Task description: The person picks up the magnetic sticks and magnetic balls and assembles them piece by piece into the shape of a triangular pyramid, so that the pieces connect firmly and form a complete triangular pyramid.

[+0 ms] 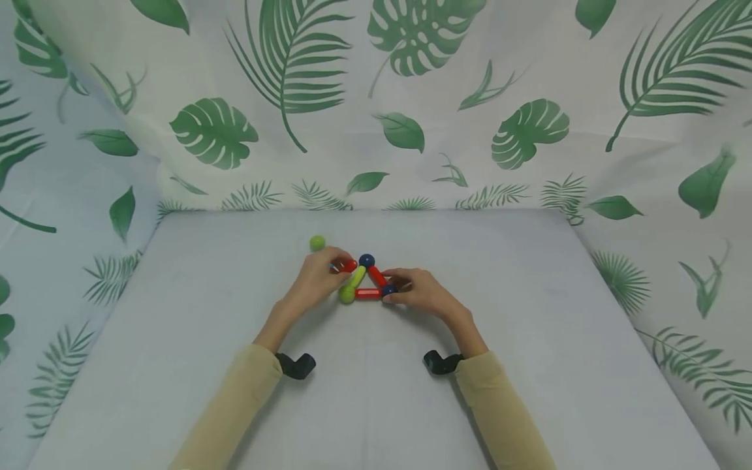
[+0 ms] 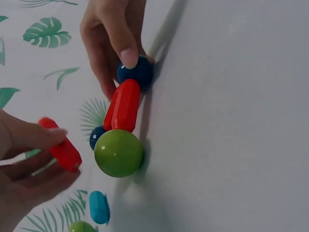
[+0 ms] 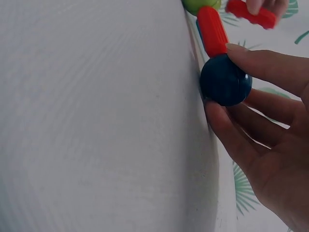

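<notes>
A flat triangle of rods and balls lies on the table in the head view. Its corners are a green ball (image 1: pixel 347 295), a dark blue ball (image 1: pixel 367 261) at the far point and another dark blue ball (image 3: pixel 224 80) at the right. A lime rod (image 1: pixel 356 277) forms the left side; red rods (image 1: pixel 369 294) form the near and right sides. My right hand (image 1: pixel 425 292) grips the right blue ball between thumb and fingers. Just left of the triangle, my left hand (image 1: pixel 317 279) pinches a loose red rod (image 2: pixel 63 150), held apart from the green corner ball.
Another green ball (image 1: pixel 317 243) lies beyond my left hand. Close to it is a turquoise rod (image 2: pixel 99 207), mostly hidden behind that hand in the head view. A leaf-patterned cloth (image 1: pixel 329 163) rises behind the white table (image 1: pixel 529 405).
</notes>
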The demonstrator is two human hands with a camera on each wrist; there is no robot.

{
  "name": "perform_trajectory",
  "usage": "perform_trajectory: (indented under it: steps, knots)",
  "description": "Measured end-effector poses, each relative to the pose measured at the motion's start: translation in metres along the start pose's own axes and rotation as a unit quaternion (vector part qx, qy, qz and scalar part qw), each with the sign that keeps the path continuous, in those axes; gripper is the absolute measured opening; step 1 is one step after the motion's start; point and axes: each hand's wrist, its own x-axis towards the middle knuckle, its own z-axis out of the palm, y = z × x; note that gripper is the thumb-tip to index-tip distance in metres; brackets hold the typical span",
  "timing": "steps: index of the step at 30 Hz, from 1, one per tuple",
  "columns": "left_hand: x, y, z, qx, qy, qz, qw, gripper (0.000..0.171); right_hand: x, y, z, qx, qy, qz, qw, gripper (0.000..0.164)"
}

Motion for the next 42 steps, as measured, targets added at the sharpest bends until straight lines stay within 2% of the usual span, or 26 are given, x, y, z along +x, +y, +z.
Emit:
perform_trajectory:
  steps: [6,11,19,25,29,33,38,42]
  knots:
    - [0.022,0.002,0.003,-0.055,0.002,0.026,0.9981,0.029,0.000,0.000,-0.001,0.012,0.002,-0.003,1.000,0.056]
    - [0.032,0.002,0.007,-0.079,-0.004,0.034,0.9963,0.025,-0.001,0.001,-0.001,0.009,-0.001,-0.006,1.000,0.056]
    - [0.039,-0.006,0.021,-0.100,-0.014,0.046,0.9938,0.022,-0.001,-0.001,0.000,0.004,0.004,-0.011,1.000,0.054]
    - [0.040,-0.009,0.027,-0.100,-0.006,0.049,0.9938,0.022,0.000,0.001,0.002,0.000,0.002,-0.008,1.000,0.054]
    - [0.039,-0.009,0.026,-0.091,-0.007,0.047,0.9947,0.023,-0.001,0.002,0.002,0.002,0.003,-0.010,1.000,0.054]
    - [0.032,-0.014,0.016,-0.067,-0.007,0.030,0.9973,0.031,0.000,0.001,0.003,0.007,0.006,-0.011,1.000,0.055]
    - [0.017,-0.026,-0.002,-0.008,0.020,0.018,0.9996,0.033,0.000,0.000,0.003,0.004,0.006,-0.003,1.000,0.055]
    - [0.006,-0.036,-0.011,0.038,0.033,0.008,0.9987,0.030,-0.001,0.000,0.002,0.002,0.005,0.003,1.000,0.055]
